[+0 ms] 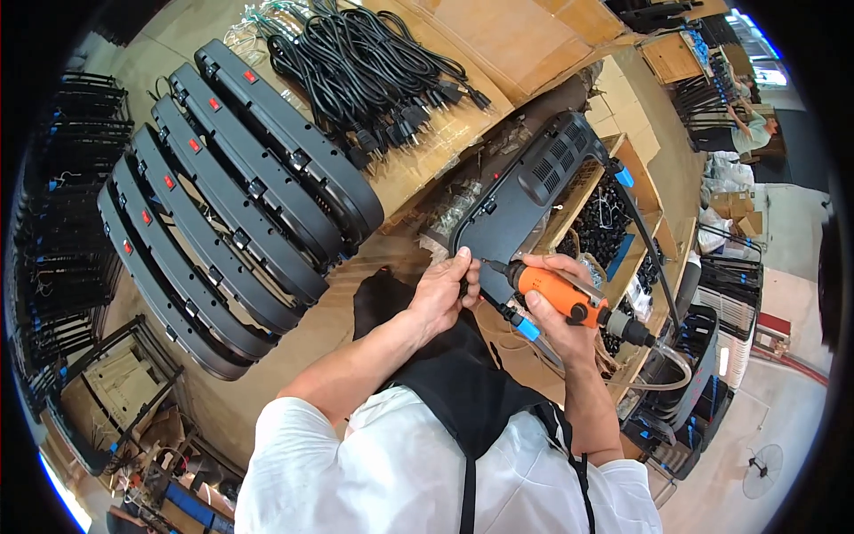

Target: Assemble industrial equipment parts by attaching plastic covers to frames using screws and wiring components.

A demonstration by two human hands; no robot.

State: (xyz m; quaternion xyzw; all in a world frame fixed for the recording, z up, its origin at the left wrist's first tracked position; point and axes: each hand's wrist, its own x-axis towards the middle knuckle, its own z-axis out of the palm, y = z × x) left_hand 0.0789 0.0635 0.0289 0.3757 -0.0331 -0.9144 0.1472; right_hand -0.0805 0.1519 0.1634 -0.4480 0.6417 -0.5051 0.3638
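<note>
My right hand is wrapped round an orange air screwdriver, whose bit points left toward my other hand. A clear hose trails from its back end. Just left of the bit, my left hand is closed, thumb and fingers together at the near corner of a black plastic housing. Small dark things seem to be in its curled fingers, too hidden to name. The housing carries a raised vented box and joins a black tube frame with blue ends.
Several black curved housings with red switches stand in a row at left. Black power cords are heaped on cardboard beyond. Right of the housing, a wooden bin holds small black parts. Another person is far off at right.
</note>
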